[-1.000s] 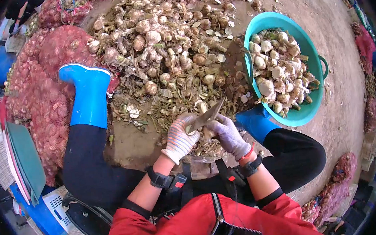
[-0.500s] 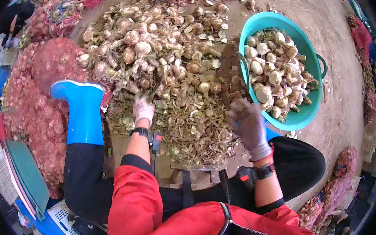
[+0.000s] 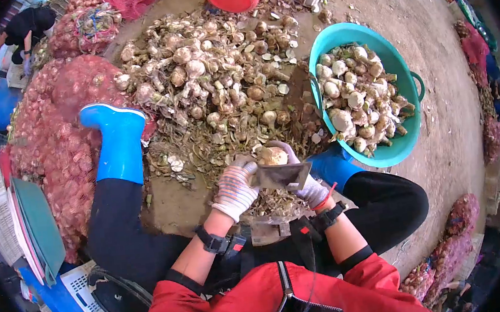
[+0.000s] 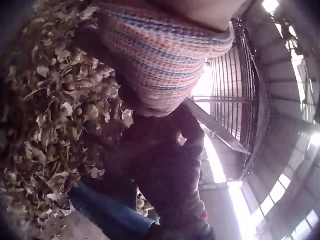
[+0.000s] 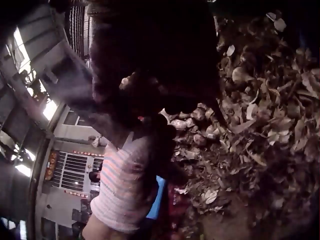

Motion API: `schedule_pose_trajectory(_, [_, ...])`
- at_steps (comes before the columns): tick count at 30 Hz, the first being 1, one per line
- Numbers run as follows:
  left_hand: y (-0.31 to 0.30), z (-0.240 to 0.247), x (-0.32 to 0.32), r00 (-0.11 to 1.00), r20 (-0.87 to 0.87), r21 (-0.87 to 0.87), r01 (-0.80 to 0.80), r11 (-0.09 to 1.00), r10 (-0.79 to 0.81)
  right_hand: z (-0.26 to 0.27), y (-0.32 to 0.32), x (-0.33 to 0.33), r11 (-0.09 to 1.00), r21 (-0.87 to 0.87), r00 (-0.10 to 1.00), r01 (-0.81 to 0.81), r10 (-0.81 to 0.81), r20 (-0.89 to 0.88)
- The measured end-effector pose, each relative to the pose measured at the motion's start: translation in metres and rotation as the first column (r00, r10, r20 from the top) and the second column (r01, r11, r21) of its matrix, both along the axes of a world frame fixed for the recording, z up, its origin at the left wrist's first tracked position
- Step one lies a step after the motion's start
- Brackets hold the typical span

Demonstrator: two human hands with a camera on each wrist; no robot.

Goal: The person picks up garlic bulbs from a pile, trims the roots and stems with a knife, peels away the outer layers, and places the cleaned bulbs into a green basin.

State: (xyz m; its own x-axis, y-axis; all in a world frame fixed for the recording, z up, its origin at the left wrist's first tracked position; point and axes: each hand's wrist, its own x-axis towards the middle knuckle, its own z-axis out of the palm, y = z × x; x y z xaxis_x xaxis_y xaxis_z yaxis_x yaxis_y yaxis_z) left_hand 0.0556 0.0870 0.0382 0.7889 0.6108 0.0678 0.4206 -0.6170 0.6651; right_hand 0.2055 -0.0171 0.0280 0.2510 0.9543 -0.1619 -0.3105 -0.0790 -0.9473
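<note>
On the dirt floor before the seated person lay a broad heap of pale, stalky, untrimmed garlic [image 3: 213, 70]; bulging red mesh sacks [image 3: 60, 131] banked its left side, and a round teal plastic basin [image 3: 394, 154] of cleaned bulbs stood at its right, just beside the person's right knee; a bright blue rubber boot [image 3: 117, 144] was planted between sacks and heap, beside a litter of dry brown peelings [image 3: 202, 148]. Over the lap the two gloved hands met; the left hand [image 3: 236, 188], in a striped knit glove, was closed round the grip of a broad flat steel blade [image 3: 280, 176]; the right hand [image 3: 311, 191], in a grey glove, had its fingers curled over a single round, earth-stained garlic bulb [image 3: 273, 156], which sat just above the blade and, as far as the head view showed, right against it, apart from both heap and basin (both wrist views were too dark to show either grip more closely). By my reading the step in hand was the trimming of that one bulb, with the blade set to it and the cut not yet made; the next move would call for a firm hold on the bulb, the grey fingertips kept back from the edge, and a short controlled stroke at stalk or root rather than a hard chop so near the other hand.
</note>
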Motion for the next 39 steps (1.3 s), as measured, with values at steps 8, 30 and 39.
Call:
schedule_pose_trajectory(8, [-0.016, 0.023, -0.016, 0.992, -0.126, 0.153, 0.045, 0.987, -0.025, 0.019, -0.018, 0.0, 1.0, -0.002, 0.991, -0.024, 0.024, 0.133])
schedule_pose_trajectory(30, [-0.016, 0.029, -0.04, 0.966, 0.104, -0.725, -0.089, 0.683, 0.236, 0.054, -0.004, -0.046, 0.93, -0.364, 0.925, 0.045, -0.177, -0.337])
schedule_pose_trajectory(39, [-0.004, -0.01, -0.052, 0.871, -0.48, -0.444, -0.343, 0.828, 0.103, 0.123, -0.029, -0.025, 0.966, -0.009, 0.964, 0.259, -0.258, 0.062])
